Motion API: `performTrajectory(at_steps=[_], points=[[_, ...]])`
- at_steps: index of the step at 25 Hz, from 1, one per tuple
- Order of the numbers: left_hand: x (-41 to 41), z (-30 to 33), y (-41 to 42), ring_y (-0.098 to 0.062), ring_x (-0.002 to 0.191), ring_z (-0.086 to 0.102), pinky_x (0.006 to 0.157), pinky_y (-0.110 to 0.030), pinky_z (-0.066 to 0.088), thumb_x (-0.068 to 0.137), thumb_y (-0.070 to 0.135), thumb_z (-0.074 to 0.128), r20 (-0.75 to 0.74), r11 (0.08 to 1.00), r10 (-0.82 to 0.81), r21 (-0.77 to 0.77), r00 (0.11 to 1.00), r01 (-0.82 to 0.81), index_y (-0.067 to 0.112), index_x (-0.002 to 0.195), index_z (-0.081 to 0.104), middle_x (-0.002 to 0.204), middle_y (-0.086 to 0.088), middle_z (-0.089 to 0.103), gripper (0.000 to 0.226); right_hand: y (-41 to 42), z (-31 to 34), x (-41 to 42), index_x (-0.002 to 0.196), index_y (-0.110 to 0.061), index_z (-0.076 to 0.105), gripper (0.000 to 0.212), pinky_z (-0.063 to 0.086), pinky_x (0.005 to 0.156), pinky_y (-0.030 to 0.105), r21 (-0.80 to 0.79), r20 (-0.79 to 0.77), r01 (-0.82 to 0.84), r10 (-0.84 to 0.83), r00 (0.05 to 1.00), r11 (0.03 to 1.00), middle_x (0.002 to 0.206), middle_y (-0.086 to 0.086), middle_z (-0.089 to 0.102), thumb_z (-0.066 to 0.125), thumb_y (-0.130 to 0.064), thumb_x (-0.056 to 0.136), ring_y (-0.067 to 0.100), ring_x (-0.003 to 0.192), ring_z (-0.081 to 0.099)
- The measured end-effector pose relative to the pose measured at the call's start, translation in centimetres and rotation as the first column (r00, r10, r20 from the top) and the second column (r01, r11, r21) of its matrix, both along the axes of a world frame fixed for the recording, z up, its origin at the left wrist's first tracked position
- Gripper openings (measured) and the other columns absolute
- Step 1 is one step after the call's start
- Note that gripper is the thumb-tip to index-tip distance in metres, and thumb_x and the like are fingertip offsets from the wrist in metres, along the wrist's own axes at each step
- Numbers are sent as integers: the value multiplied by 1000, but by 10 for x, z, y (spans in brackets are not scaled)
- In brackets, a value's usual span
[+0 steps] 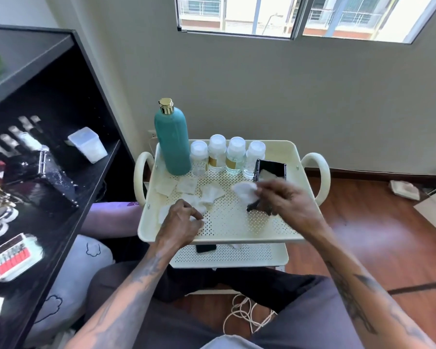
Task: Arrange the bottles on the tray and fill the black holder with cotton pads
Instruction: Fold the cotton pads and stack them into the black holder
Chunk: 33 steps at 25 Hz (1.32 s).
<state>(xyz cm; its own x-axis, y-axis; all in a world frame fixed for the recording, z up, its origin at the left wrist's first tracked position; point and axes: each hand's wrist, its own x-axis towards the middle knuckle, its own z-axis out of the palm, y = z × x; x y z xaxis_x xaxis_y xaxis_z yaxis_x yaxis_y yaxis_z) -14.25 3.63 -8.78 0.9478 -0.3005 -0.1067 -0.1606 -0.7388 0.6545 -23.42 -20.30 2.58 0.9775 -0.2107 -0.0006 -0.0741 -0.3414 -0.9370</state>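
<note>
A cream perforated tray tops a small cart. At its back stand a tall teal bottle with a gold cap and several small clear bottles in a row. The black holder sits at the back right with a white pad inside. Several cotton pads lie loose on the tray's left half. My right hand holds a cotton pad just in front of the holder, and a dark object shows under its fingers. My left hand pinches a pad at the tray's front left.
A black shelf unit with nail tools, jars and a white container stands at the left. The cart has side handles and a lower shelf holding a dark object. A white cable lies on the wooden floor. A wall is behind the cart.
</note>
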Motion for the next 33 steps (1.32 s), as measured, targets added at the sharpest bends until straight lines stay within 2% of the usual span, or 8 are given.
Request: performTrajectory(at_steps=[4, 7, 10, 14, 17, 20, 25, 33], points=[[-6, 0, 0, -14, 100, 50, 81, -31, 45, 88, 27, 69, 228, 998, 10, -69, 974, 6, 17, 97, 76, 98, 1, 57, 15, -30, 31, 24, 100, -21, 76, 15, 52, 64, 24, -560, 465, 409, -135, 875, 721, 94, -2, 65, 65, -27, 92, 9, 65, 62], [-6, 1, 3, -14, 91, 59, 80, -36, 50, 91, 28, 65, 172, 986, -1, -165, 985, 30, 16, 97, 73, 91, 4, 66, 16, -33, 16, 41, 102, -20, 74, 25, 51, 70, 35, -846, 198, 221, -98, 975, 485, 103, 2, 66, 53, -32, 97, 23, 83, 61], [-4, 0, 3, -16, 88, 62, 76, -32, 50, 94, 27, 62, 113, 984, 6, -179, 994, 15, 16, 97, 69, 91, 4, 69, 14, -33, -7, 47, 93, -26, 71, 45, 42, 78, 35, -898, -117, -89, -41, 992, 431, 100, -4, 69, 32, -46, 102, 18, 88, 43], [0, 3, 2, -2, 79, 60, 67, -9, 44, 96, 21, 59, 41, 959, 84, -274, 996, -70, 17, 99, 65, 84, 15, 64, 8, -37, -12, 50, 97, -31, 76, 72, 36, 90, 42, -879, -223, -203, 4, 975, 431, 101, -10, 69, 10, -61, 98, 21, 101, 45], [4, 6, 2, -13, 82, 62, 68, -25, 54, 100, 18, 51, -109, 898, 134, -408, 985, -167, 20, 105, 62, 96, 8, 65, 12, -44, -11, 42, 103, -31, 71, 73, 37, 82, 36, -886, -49, -47, 9, 999, 461, 108, -4, 67, 6, -62, 97, 22, 97, 53], [10, 13, 3, -18, 63, 58, 55, -28, 49, 103, 16, 43, -317, 813, 166, -491, 934, -312, 21, 100, 62, 95, -8, 64, 20, -55, -15, 36, 119, -25, 67, 63, 37, 94, 30, -685, 187, 182, -71, 980, 706, 120, 4, 61, 24, -64, 95, 24, 110, 55], [15, 18, 14, -16, 60, 51, 58, -28, 47, 88, 34, 71, -520, 743, 81, -537, 850, -399, 9, 100, 68, 75, -5, 59, 29, -63, -30, 36, 147, -30, 35, 83, 39, 107, 41, -509, -134, -39, -35, 990, 860, 146, 2, 39, 45, -76, 78, 17, 125, 50], [13, 49, -6, -23, 87, 67, 81, -39, 56, 91, 14, 66, -486, 737, 97, -551, 868, -391, 7, 101, 73, 101, -12, 75, 14, -54, -36, 30, 151, -29, 23, 112, 42, 103, 32, -307, -137, -137, 98, 986, 942, 150, -3, 41, 72, -72, 60, 5, 121, 47]])
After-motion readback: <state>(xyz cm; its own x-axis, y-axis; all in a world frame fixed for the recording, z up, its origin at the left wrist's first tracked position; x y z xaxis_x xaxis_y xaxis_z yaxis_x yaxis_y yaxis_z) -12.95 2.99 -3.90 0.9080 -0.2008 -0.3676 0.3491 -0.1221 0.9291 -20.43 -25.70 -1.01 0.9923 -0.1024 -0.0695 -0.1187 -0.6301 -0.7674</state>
